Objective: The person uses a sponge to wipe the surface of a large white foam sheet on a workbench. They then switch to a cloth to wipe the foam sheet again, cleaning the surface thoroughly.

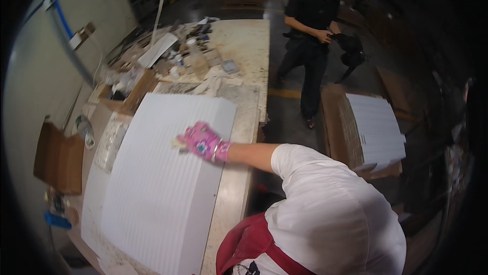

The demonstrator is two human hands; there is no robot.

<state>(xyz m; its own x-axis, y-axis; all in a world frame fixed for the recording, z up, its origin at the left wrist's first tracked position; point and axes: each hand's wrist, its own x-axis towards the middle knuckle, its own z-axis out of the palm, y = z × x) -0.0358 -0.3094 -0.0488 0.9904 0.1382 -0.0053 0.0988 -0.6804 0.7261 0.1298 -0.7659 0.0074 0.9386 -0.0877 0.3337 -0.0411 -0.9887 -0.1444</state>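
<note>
A large white ribbed panel or stack of panels (152,173) lies lengthwise on the worktable, its plain side facing me. My right hand (202,142), in a pink flowered glove, is over the upper part of the ribbed face. Its fingers are closed around a small pale piece (179,143) with a greyish bit under it; blur hides what kind of thing it is. The arm reaches in from the right, from a white short sleeve. My left hand does not show.
Bottles (197,62), rags and scraps clutter the table's far end. Opened cardboard boxes (60,158) stand along the wall side. A co-worker (312,36) in black stands beyond the table, holding a dark object. White panels (376,127) are stacked on cardboard to the right.
</note>
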